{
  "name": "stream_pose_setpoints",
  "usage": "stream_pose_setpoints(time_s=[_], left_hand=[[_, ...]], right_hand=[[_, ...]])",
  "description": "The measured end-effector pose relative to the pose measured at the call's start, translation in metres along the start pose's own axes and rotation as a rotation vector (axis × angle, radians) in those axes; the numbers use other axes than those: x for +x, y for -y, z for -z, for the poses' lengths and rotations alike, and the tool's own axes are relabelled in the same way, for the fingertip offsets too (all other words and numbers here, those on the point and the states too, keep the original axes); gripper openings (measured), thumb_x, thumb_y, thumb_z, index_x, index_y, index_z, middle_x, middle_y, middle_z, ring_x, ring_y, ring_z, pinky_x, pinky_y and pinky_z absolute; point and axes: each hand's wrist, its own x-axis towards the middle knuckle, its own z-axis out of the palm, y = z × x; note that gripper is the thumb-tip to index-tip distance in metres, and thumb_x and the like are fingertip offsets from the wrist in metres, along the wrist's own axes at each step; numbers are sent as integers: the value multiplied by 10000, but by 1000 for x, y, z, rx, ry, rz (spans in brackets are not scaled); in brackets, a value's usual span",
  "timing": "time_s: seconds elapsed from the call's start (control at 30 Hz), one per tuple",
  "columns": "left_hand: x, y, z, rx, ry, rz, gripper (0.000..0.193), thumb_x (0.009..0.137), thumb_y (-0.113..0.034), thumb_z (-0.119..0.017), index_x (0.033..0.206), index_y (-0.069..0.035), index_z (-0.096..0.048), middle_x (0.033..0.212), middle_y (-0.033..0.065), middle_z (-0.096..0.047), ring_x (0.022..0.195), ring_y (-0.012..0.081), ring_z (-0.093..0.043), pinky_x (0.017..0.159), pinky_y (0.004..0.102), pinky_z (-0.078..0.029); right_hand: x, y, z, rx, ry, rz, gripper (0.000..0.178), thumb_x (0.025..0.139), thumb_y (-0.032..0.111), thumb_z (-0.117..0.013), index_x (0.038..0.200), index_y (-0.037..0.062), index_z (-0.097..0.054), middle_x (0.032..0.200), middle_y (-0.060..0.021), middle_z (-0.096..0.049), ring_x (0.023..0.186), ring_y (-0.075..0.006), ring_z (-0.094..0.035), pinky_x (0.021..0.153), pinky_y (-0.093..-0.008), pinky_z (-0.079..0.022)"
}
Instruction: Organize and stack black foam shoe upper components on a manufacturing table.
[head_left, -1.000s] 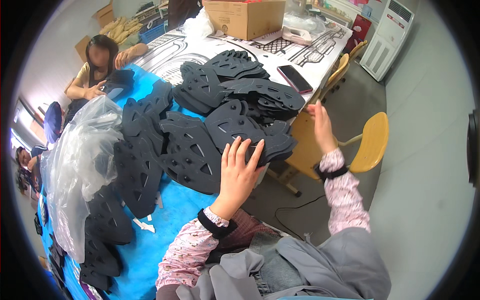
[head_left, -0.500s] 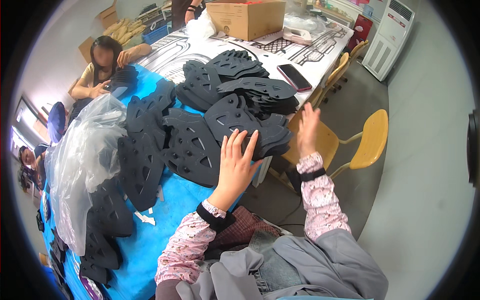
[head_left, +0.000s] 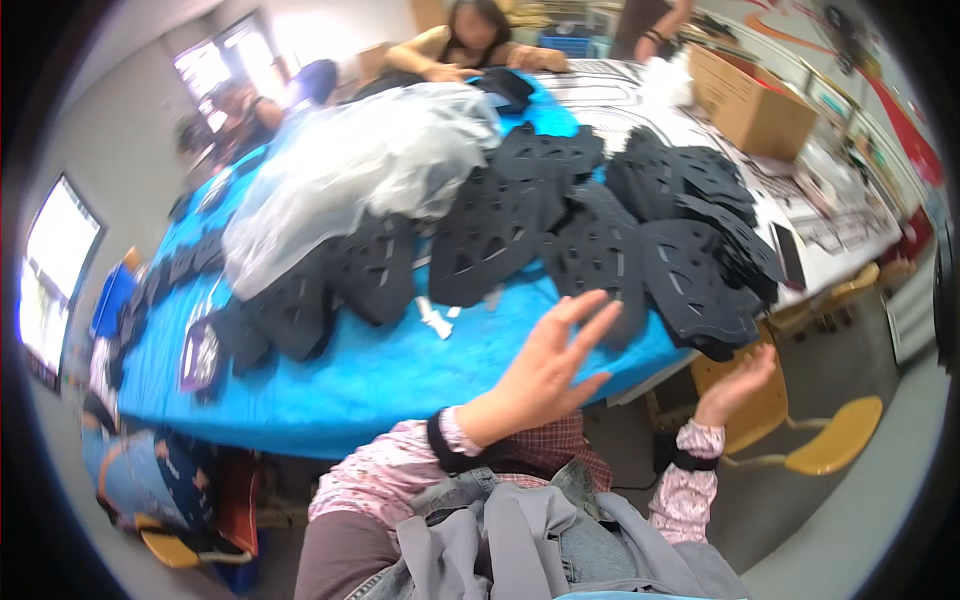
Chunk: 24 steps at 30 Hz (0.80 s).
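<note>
Stacks of black, curved foam-like pads with slots and holes lie along the blue-covered table. My left hand (head_left: 548, 370) is raised over the table's near edge, fingers apart and holding nothing, just in front of a black pad stack (head_left: 597, 262). Past the table's right edge, my right hand (head_left: 738, 386) is open and empty, palm turned up, below the right-hand pad stack (head_left: 697, 285). More pads (head_left: 487, 245) sit left of centre. A clear plastic bag (head_left: 360, 165) lies over part of the pads on the left. The picture is slightly blurred.
White scraps (head_left: 434, 318) lie on the blue cover (head_left: 380, 392). A phone (head_left: 788, 255) and a cardboard box (head_left: 750, 105) are on the white table part. A yellow chair (head_left: 835, 437) stands at right. Across the table, a person's hand (head_left: 450, 73) is by dark pads.
The view has swung left. My left hand has come away from the pad stack it was touching. My right hand has lowered and turned palm up.
</note>
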Motion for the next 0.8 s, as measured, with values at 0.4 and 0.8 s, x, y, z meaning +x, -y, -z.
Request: stream_pose_setpoints(time_s=[0.4,0.8], left_hand=[[-16,176,258,524,667,335,394,908,-383,-519,1138,-78,-615,1049,178,-629,997,318,-593,891,368,-456],[54,290,426,1526,-210,355,564,877,-370,-532,1346,-98,-375,1395,174,-359,1347,305,-275,1119,526,-85]], right_hand=[[-115,77,-52,-148,646,650,555,984,383,-264,1337,-42,-315,1368,-199,-349,1270,-300,-371,1073,-427,-277],[-170,186,-201,-349,1572,877,370,762,197,-650,1082,23,-586,1209,-117,-544,1177,-317,-458,1013,-449,-336]])
